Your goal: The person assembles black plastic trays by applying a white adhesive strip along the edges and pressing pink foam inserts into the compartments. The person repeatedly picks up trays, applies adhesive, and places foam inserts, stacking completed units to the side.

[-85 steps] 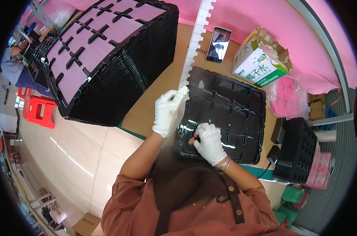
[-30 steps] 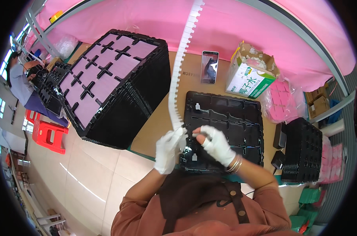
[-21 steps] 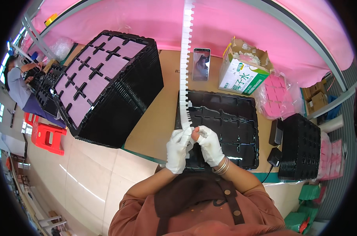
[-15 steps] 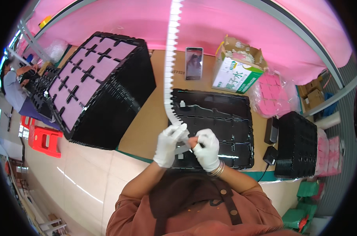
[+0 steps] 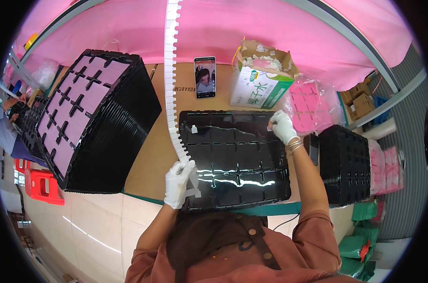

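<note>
A black compartment tray (image 5: 233, 188) lies on the brown table in front of me. My left hand (image 5: 177, 184), in a white glove, grips the lower end of a long white notched strip (image 5: 170, 75) that runs up past the top of the view. My right hand (image 5: 283, 126), also gloved, reaches to the tray's far right corner and pinches a small white piece there. One small white piece (image 5: 193, 129) sits in a far left compartment of the tray.
A tall tilted stack of black trays with pink inserts (image 5: 89, 118) stands at left. A phone (image 5: 205, 78), an open carton (image 5: 261, 78) and a bag of pink pieces (image 5: 313, 104) lie behind. Another black tray stack (image 5: 348, 165) is at right. A person (image 5: 4, 127) works far left.
My right hand left the strip near my left hand and reached out to the tray's far right corner. The left hand stays on the strip's lower end.
</note>
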Available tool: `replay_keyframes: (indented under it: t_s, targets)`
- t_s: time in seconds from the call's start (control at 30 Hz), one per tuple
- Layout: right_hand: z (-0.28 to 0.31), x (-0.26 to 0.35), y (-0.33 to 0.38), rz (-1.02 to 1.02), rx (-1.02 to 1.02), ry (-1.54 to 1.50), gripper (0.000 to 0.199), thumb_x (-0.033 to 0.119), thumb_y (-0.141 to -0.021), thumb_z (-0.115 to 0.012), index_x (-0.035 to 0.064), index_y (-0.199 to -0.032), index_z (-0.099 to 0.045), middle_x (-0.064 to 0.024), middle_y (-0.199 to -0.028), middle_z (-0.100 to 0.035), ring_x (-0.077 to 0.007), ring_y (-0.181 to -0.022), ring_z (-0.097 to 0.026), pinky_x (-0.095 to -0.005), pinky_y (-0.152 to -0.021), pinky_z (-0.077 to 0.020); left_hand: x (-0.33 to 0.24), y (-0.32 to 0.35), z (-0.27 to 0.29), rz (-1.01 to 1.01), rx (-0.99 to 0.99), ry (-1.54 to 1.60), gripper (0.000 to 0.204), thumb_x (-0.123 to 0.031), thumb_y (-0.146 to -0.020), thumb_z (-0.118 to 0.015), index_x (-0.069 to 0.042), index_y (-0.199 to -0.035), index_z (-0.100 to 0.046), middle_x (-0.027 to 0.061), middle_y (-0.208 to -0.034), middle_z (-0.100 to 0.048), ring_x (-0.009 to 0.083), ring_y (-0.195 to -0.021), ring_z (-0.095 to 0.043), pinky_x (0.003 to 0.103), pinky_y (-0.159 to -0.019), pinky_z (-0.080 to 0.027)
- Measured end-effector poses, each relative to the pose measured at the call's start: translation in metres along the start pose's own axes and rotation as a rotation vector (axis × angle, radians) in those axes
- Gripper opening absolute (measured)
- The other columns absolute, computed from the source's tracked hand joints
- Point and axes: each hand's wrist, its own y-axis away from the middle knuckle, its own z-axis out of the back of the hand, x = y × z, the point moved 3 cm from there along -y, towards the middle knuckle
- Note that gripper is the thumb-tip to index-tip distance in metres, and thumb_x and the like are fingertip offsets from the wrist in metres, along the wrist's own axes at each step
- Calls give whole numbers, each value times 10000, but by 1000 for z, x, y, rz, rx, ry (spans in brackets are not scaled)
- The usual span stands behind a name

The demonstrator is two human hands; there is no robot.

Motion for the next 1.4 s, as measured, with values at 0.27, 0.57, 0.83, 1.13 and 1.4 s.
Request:
replay_keyframes:
  t_s: [0.27, 0.57, 0.83, 1.13, 1.4]
  targets:
    - [-13, -1, 3, -152, -123, -96, 252, 8, -668, -820, -3, -731, -576, -174, -935, -579, -353, -840, -611, -412, -726, -531, 2, 1, 5, -6, -14, -30, 179, -168, -942, -661, 4, -912, -699, 42, -893, -655, 124, -872, -633, 268, -828, -493]
    - [8, 32, 30, -254, -241, -81, 326, 133, -718, -834, 42, -935, -609, -118, -913, -622, -276, -822, -629, -378, -738, -520, -4, 3, 3, 112, -34, 127, 173, -190, -924, -698, -18, -945, -701, 10, -840, -659, 83, -781, -604, 222, -708, -467]
    - [-55, 228, 135, -67, 161, -1056, 290, 157, -839, -759, 28, -1063, -629, -26, -910, -659, -85, -808, -602, -252, -737, -494, -24, 18, -29, 91, -37, 148, 227, -274, -945, -671, -48, -959, -684, -4, -824, -621, 65, -718, -551, 233, -648, -453]
    - [-66, 236, 144, -173, 38, -1027, 112, 52, -825, -730, 41, -916, -667, -20, -863, -666, -107, -782, -603, -270, -707, -481, -16, 17, -22, 24, 27, 201, 245, -217, -926, -693, -22, -1069, -658, 59, -1002, -681, 104, -852, -635, 243, -702, -493]
    - [34, 169, 142, 92, -216, -545, 130, -9, -664, -745, 60, -754, -680, -70, -955, -640, -231, -884, -614, -355, -778, -500, -16, 4, 7, 4, 24, -38, 235, -212, -926, -688, -9, -1042, -671, 66, -926, -687, 122, -846, -643, 261, -766, -492]
